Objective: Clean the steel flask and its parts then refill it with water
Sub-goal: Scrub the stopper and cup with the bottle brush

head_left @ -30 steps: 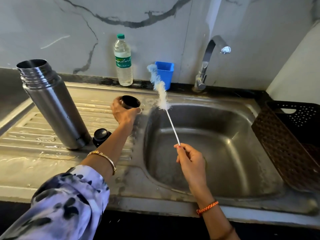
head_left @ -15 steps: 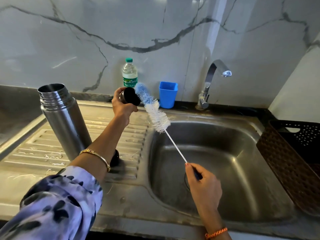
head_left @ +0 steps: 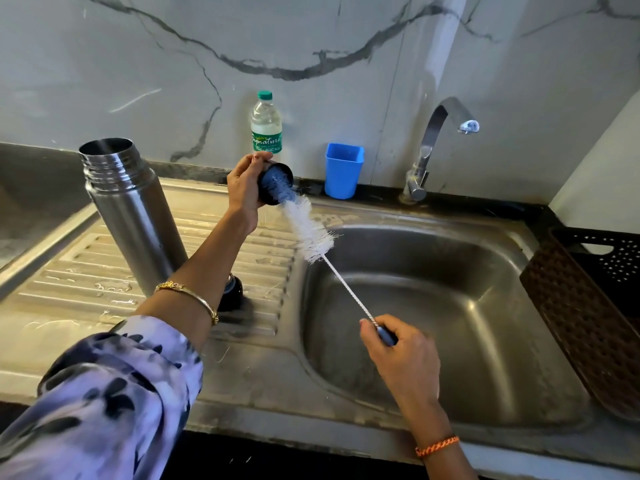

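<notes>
Above a steel sink [head_left: 450, 237], seen from the head camera, the left hand [head_left: 244, 188] curls its fingers round a black flask cap [head_left: 268, 195], its open mouth tilted toward the basin. The right hand [head_left: 398, 355] pinches the handle of a bottle brush [head_left: 311, 233], whose blue tip sits inside the cap. Uncapped, the steel flask [head_left: 131, 216] stands upright on the wet drainboard [head_left: 69, 271], a black stopper [head_left: 232, 296] just beside its base.

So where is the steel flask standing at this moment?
In the head view the steel flask stands upright and open on the ribbed drainboard at the left of the sink basin, just left of the person's left forearm; neither hand touches it.
</notes>
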